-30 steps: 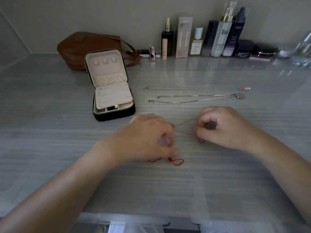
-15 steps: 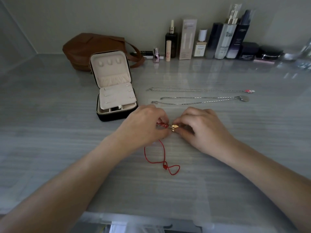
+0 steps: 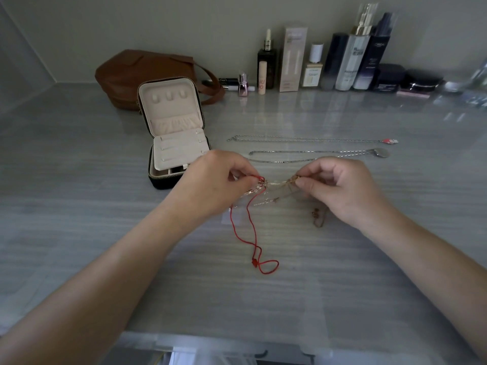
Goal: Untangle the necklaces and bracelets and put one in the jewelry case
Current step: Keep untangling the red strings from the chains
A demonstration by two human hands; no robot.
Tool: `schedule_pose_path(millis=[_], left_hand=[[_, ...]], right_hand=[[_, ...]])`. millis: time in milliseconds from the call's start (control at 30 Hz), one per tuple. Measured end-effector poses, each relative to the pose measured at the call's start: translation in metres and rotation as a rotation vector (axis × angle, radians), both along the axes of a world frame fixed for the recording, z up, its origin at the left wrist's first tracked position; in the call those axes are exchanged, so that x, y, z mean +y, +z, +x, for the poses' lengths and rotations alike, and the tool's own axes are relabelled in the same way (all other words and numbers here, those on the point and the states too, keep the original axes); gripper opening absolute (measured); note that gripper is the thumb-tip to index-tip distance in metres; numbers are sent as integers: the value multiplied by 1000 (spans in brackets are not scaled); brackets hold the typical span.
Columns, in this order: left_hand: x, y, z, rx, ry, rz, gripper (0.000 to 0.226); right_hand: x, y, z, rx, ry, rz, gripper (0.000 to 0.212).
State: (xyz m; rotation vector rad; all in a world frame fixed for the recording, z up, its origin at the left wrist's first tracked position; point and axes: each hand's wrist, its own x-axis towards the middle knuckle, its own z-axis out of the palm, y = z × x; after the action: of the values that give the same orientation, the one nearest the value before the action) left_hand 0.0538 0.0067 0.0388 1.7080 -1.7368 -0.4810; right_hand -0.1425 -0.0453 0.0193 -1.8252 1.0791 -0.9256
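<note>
Brown bag (image 3: 147, 75), cosmetic bottles (image 3: 347, 64) by wall

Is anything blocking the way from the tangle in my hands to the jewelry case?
Nothing on the table does. Only the left hand, pinching the red cord and gold chains, sits between them and the open jewelry case.

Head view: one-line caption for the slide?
Untangling: left hand and right hand pinch gold chain tangled with red cord; two silver necklaces lie straight beyond, jewelry case open.
</note>
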Motion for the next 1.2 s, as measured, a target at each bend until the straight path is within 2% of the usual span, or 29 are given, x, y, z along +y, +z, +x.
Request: schedule_pose_path(millis=[133,267,433,533,633,767,900,1033,1200], left_hand=[[-1,-1,1,68,-9,-13,11],[-4,-2,3,103,28,-22,18],[-3,-8,3,-100,18,77,13],[0,-8,3,-157,16,95,11],[1,-9,-5,-149,-42,13,31],[-1,-14,-23,-134,-76,-143,28],[-5,-20,-29,-62,-105,-91,26],[-6,-17,-30,41,-78,-75,5],[-4,-11,-27,213,-19,-44,6]], right_hand=[[-1,2,-2,-158,-2,142,17],[0,4,-5,-145,24,64,23],[3,7,-5,-154,23,51,19],[3,7,-4,-149,15,53,18],[3,8,-4,-140,15,51,16],[5,9,-3,-143,30,37,17],[4,9,-3,-151,30,21,20],[4,10,-3,-162,26,7,19],[6,12,-3,-179,22,22,22]])
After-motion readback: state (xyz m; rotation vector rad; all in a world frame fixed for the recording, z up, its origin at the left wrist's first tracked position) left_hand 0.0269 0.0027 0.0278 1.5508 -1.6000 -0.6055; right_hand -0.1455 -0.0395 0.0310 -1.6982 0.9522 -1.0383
